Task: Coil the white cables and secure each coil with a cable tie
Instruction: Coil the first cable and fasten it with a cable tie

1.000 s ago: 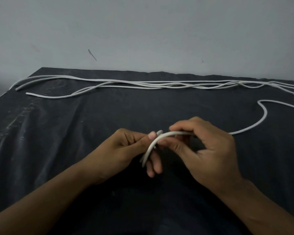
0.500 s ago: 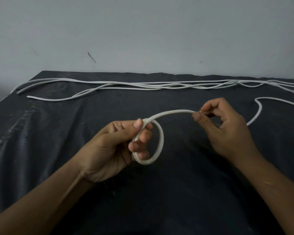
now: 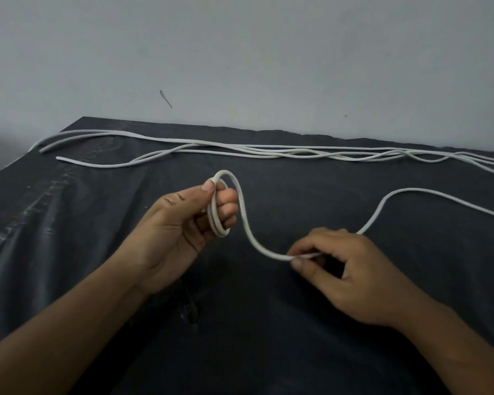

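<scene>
Cable (image 3: 247,226), white: mid-tabletop, two small loops pinched in left hand (image 3: 180,223); right hand (image 3: 340,269) pinches the slack. Step: coiling, early. Next: another wrap onto the loops. Spare cables (image 3: 240,149) along far edge.

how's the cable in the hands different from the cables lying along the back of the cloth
The held cable is partly wound into a small coil around the left hand; the back cables lie stretched out, uncoiled. The held cable is lifted and pinched by the right hand; the back cables rest untouched on the dark cloth. Both look white and similarly thick.
</scene>
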The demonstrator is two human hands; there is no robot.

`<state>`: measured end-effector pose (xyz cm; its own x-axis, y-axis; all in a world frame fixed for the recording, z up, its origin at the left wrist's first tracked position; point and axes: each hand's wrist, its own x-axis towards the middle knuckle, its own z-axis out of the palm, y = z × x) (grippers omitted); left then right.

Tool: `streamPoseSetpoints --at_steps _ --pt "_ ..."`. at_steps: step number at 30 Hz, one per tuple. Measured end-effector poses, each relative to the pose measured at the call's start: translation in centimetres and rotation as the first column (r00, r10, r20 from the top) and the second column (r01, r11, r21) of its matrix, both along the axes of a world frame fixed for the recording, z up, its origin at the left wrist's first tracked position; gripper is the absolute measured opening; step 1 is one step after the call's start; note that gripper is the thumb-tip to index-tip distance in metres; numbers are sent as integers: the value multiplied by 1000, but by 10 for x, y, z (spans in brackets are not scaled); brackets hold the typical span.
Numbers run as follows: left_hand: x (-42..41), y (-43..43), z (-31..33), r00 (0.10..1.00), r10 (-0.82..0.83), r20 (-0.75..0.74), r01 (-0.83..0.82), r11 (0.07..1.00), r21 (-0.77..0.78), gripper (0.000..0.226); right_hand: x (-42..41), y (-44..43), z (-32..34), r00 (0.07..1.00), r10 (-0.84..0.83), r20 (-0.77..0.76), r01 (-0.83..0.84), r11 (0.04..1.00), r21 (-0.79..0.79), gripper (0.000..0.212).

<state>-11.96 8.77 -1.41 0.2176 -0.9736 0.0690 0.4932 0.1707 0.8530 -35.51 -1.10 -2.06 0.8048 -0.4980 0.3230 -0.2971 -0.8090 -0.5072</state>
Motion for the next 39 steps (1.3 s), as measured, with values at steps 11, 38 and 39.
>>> streamPoseSetpoints --at_steps 11,38,39 --pt "-23 8 -9 931 -99 352 84 995 56 29 20 33 3 926 236 295 -178 961 -210 17" --pt "-21 10 -3 803 -589 -90 574 805 -148 31 -30 -52 5 939 -317 135 298 944 144 18" --pt "-20 10 -2 801 -592 -84 579 803 -143 30 -34 -56 4 934 -334 126 319 939 129 19"
